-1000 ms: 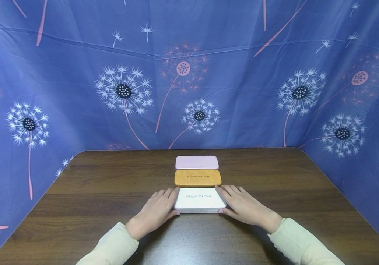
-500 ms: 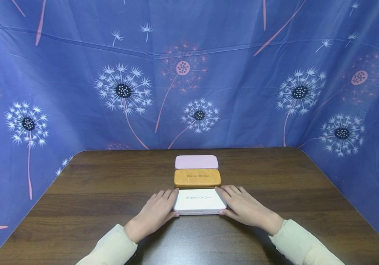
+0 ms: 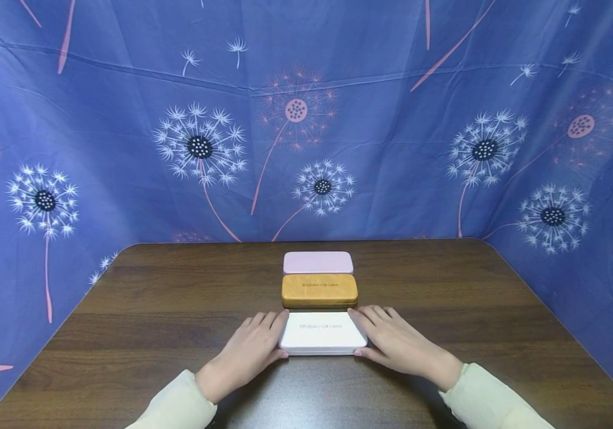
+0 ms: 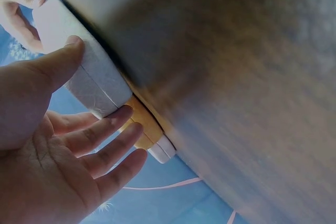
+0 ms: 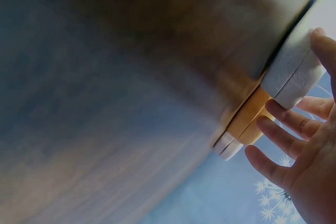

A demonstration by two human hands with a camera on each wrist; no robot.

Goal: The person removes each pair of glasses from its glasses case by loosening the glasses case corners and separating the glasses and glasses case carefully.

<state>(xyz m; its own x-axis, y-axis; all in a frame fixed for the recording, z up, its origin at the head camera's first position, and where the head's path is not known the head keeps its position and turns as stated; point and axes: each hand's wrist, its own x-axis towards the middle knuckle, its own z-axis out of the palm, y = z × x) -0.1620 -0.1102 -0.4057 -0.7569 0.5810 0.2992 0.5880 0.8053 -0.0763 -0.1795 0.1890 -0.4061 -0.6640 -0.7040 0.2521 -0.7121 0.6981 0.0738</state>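
Observation:
A white glasses case [image 3: 321, 339] with small dark lettering lies flat on the table, long side toward me. My left hand [image 3: 246, 348] grips its left end, thumb at the near corner and index finger at the far one. At the right end my right hand [image 3: 404, 347] holds it the same way. Both wrist views show the lid seam along the white case's end, with the other fingers spread loosely past it. Just behind it sits an orange-yellow glasses case [image 3: 319, 290] with like lettering. A pale pink case [image 3: 318, 262] stands farthest back, close against the orange-yellow one.
The dark wood table [image 3: 177, 298] has rounded far corners. Behind and beside it hangs a blue cloth [image 3: 392, 119] printed with dandelions. Light sleeves cover both forearms.
Both hands have drawn the white case a little toward me, widening the gap between it and the orange-yellow case. The other two cases have stayed put.

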